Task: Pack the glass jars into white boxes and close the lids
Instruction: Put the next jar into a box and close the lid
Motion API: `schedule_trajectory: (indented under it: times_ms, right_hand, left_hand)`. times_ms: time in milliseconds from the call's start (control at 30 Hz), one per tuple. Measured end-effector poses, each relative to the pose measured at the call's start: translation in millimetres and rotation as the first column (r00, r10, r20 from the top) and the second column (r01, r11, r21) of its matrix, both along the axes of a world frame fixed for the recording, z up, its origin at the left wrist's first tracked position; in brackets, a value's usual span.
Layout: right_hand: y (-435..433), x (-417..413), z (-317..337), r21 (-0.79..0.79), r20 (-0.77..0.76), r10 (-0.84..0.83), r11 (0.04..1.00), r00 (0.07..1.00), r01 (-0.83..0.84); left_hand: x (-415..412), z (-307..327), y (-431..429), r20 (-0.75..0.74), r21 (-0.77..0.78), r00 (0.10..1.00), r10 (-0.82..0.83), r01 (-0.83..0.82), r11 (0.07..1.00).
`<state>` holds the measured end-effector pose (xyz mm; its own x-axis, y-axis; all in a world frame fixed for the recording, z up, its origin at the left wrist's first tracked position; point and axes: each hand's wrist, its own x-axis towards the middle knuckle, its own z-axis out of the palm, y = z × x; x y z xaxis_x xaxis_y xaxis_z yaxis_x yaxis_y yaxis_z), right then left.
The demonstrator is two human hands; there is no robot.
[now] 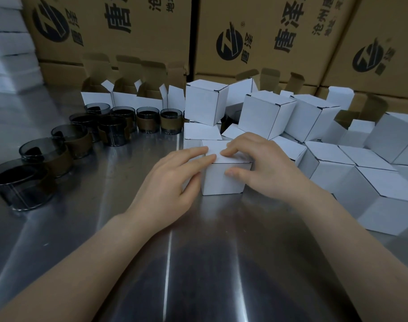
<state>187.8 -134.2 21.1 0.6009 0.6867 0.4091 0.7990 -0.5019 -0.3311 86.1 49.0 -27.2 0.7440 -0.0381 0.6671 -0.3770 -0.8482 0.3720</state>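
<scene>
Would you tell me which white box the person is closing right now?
The white box at the front centre: the left hand presses its lid flat, and the right hand pinches lid and front face. The other white boxes lie untouched.

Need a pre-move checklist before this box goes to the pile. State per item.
1. Lid of the white box lies flat: ok.
2. Lid tab fully tucked: cannot tell, fingers cover the seam.
3. Jar inside: cannot tell, the box is shut.
4. Grip: left hand presses the lid with straight fingers, right hand pinches top and front: ok.
5. Closed-box pile on the right: upper boxes sit tilted, so not ok for stacking on top.
6. Next stock: glass jars upright on the left, open boxes behind them: ok.
</scene>
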Motion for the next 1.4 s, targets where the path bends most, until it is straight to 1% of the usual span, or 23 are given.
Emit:
schedule_trajectory:
  times_ms: [267,400,467,567,667,733,767,833,900,933,1000,1100,1200,1267,1333,1400]
  right_hand:
    - [-5,12,-6,-0.014,0.065,-0.130,0.991,0.989,0.131]
    - [-4,17,-13,-0.005,0.118,-0.161,0.987,0.980,0.163]
    - [-3,18,-16,0.000,0.137,-0.161,0.987,0.977,0.162]
    - [-4,19,-20,0.005,0.162,-0.140,0.990,0.977,0.141]
    - [-1,13,-23,0.039,0.233,-0.118,0.993,0.965,0.112]
    - [4,6,-23,0.111,0.316,-0.112,0.991,0.942,0.080]
    - [8,1,-23,0.147,0.364,-0.101,0.988,0.926,0.050]
    - [16,-9,-24,0.192,0.453,-0.048,0.980,0.890,-0.045]
    - [24,-17,-28,0.185,0.482,0.042,0.971,0.875,-0.149]
    - [28,-22,-31,0.166,0.467,0.092,0.968,0.880,-0.189]
    - [35,-29,-38,0.128,0.392,0.176,0.962,0.903,-0.243]
    - [43,-32,-50,0.118,0.254,0.233,0.956,0.939,-0.269]
    - [46,-29,-56,0.200,0.099,0.227,0.949,0.969,-0.243]
    - [48,-27,-57,0.264,-0.043,0.201,0.947,0.979,-0.182]
    - [53,-25,-56,0.299,-0.214,0.173,0.948,0.961,-0.104]
    - [61,-24,-54,0.322,-0.369,0.173,0.946,0.913,-0.049]
  left_hand:
    - [2,-3,7,0.002,-0.145,0.999,0.035,-0.034,0.989]
    - [1,-3,11,-0.074,-0.146,0.994,0.075,-0.085,0.986]
    - [3,-2,15,-0.121,-0.125,0.984,0.133,-0.148,0.981]
    - [7,3,24,-0.153,-0.062,0.946,0.286,-0.298,0.953]
    - [13,13,42,-0.126,-0.006,0.883,0.453,-0.457,0.889]
    - [19,21,59,-0.095,0.086,0.818,0.567,-0.561,0.824]
    - [24,26,68,-0.079,0.152,0.774,0.628,-0.613,0.775]
    - [33,36,87,-0.087,0.267,0.656,0.750,-0.710,0.652]
    - [42,44,105,-0.123,0.368,0.545,0.829,-0.751,0.548]
    - [46,46,112,-0.139,0.413,0.506,0.852,-0.752,0.514]
    - [50,46,122,-0.166,0.489,0.460,0.873,-0.730,0.477]
    - [54,39,130,-0.177,0.541,0.443,0.879,-0.702,0.463]
    - [54,32,133,-0.136,0.517,0.494,0.859,-0.704,0.487]
    - [52,30,132,-0.109,0.501,0.538,0.836,-0.696,0.514]
    - [48,30,129,-0.098,0.491,0.581,0.808,-0.678,0.547]
    - [43,33,123,-0.098,0.444,0.643,0.759,-0.655,0.612]
